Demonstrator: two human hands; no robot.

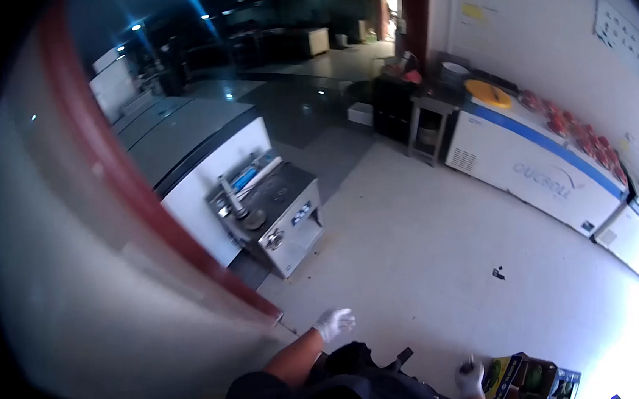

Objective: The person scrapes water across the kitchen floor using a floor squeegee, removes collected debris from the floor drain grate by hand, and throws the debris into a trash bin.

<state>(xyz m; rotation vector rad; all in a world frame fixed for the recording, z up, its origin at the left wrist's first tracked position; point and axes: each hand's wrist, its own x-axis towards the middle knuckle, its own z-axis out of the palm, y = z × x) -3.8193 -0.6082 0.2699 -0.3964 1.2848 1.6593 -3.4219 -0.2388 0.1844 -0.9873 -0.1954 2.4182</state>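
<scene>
My left hand (336,324), in a white glove, is held out over the pale floor at the bottom centre, its fingers apart and nothing in it. Lower right, my right hand (470,378), also gloved in white, is beside the left edge of a printed cardboard box (508,377). Its fingers curl at a small dark thing too unclear to name. Dark green items (533,375) lie inside the box.
A steel stove unit (282,206) stands left of centre, near a red-edged wall (153,214). Along the right wall is a white chest freezer (530,170) with a yellow round item (487,93) and red items on top. Small black debris (498,274) lies on the floor.
</scene>
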